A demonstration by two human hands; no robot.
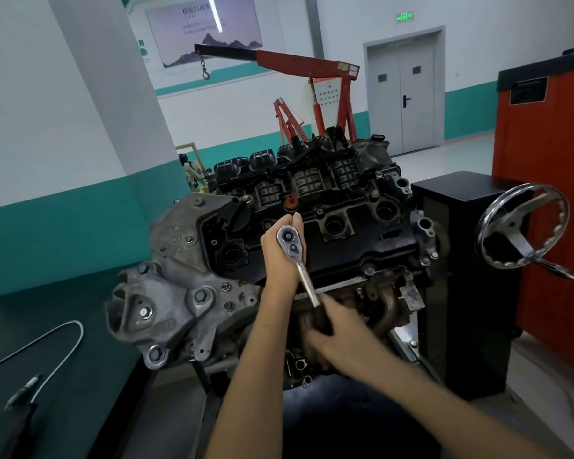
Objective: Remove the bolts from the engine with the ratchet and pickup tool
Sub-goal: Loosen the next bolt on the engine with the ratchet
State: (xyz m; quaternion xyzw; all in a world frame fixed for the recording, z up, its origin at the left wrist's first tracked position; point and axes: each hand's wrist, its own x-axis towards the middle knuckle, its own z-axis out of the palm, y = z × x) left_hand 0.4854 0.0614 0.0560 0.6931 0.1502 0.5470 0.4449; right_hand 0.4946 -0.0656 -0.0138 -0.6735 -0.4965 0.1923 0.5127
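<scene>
The engine (345, 233) stands on a stand in the middle, its black valve cover facing up. A chrome ratchet (307, 279) stands on the cover with its round head up. My left hand (279, 250) cups the ratchet head, fingers curled around it from behind. My right hand (332, 332) grips the black handle lower down, in front of the exhaust manifold. The socket and the bolt under the head are hidden by my left hand. The flexible pickup tool (52, 356) lies on the dark table at the left, bent in a loop.
A dark table (90, 385) sits at the left. The stand's black column (461, 293) with a chrome handwheel (524, 226) is at the right, an orange cabinet (550, 193) behind it. A red engine hoist (315, 81) stands at the back.
</scene>
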